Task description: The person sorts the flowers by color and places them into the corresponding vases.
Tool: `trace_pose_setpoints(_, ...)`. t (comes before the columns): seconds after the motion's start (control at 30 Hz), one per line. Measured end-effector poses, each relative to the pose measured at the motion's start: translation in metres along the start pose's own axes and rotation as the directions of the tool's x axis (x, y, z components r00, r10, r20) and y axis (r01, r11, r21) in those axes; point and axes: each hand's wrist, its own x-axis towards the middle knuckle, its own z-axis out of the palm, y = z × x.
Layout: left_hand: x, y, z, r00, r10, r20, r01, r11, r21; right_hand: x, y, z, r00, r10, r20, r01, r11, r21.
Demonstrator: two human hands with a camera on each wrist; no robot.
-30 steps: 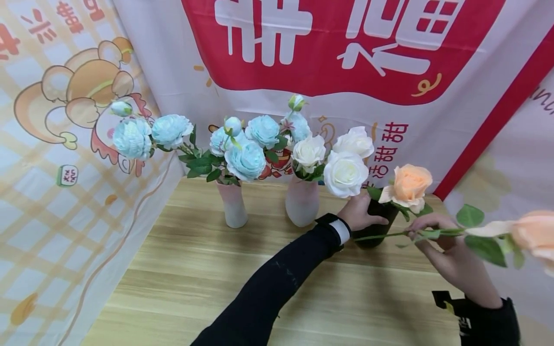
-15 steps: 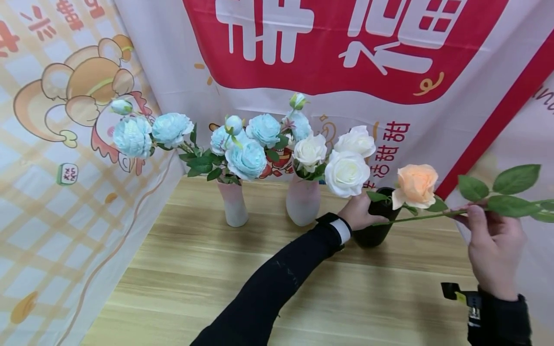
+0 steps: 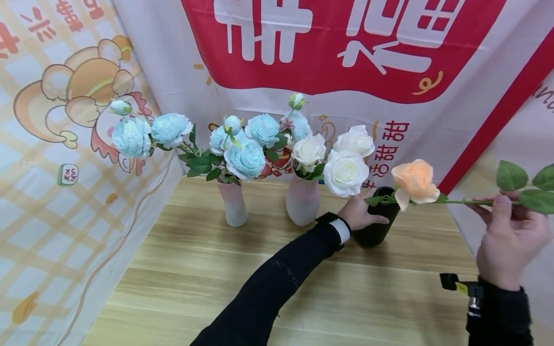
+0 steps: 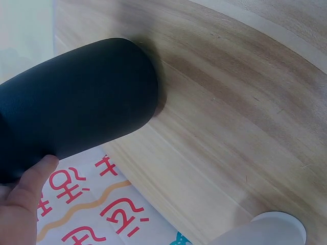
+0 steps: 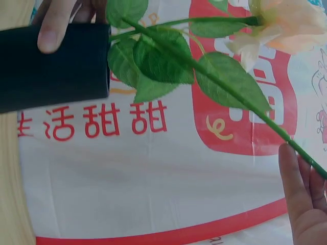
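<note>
A tall black vase (image 3: 371,236) leans slightly on the table, and my left hand (image 3: 358,214) grips it near the mouth from the left. One peach rose (image 3: 415,180) stands in it, its bloom over the rim to the right. Between thumb and fingers, my right hand (image 3: 512,238) pinches the green stem (image 3: 460,202) of another flower, held nearly level in the head view. Leaves show above this hand; the bloom is outside the head view. The stem's free end overlaps the vase mouth area; in the right wrist view the stem (image 5: 240,97) slants across the rose's leaves.
Left of the black vase, a pink-and-white vase (image 3: 303,202) holds white roses (image 3: 346,173). Farther left, another pink-and-white vase (image 3: 233,206) carries blue flowers (image 3: 245,161) that spread wide. A printed cloth (image 3: 268,77) hangs behind the wooden table (image 3: 195,288).
My right hand has moved right, sliding the held bloom out of the head view and drawing the stem's end up from beside the vase toward its mouth. My left hand stays on the vase.
</note>
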Motion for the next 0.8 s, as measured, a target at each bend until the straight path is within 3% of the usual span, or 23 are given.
trace_pose_setpoints(0.13,0.001,-0.002,0.001,0.999,0.035,-0.014,-0.035,0.997,-0.072,-0.003,0.005,0.007,1.0,-0.02,-0.017,0.02,1.0,0.01)
trace_pose_setpoints(0.33,0.002,-0.003,0.002,0.998,0.06,-0.02,-0.061,0.993,-0.096,-0.009,0.011,0.016,0.997,-0.073,0.021,0.073,0.997,0.012)
trace_pose_setpoints(0.57,0.001,-0.001,0.0,0.999,0.031,-0.005,-0.032,0.994,-0.109,-0.015,0.021,0.025,0.996,-0.021,0.087,0.006,0.986,0.169)
trace_pose_setpoints(0.67,0.001,0.0,0.0,0.999,0.037,-0.013,-0.038,0.994,-0.105,-0.018,0.026,0.027,0.992,-0.004,0.129,-0.013,0.991,0.136)
trace_pose_setpoints(0.8,0.001,-0.001,0.001,0.999,0.047,-0.019,-0.048,0.995,-0.09,-0.019,0.029,0.029,0.994,0.008,0.113,-0.024,0.99,0.139)
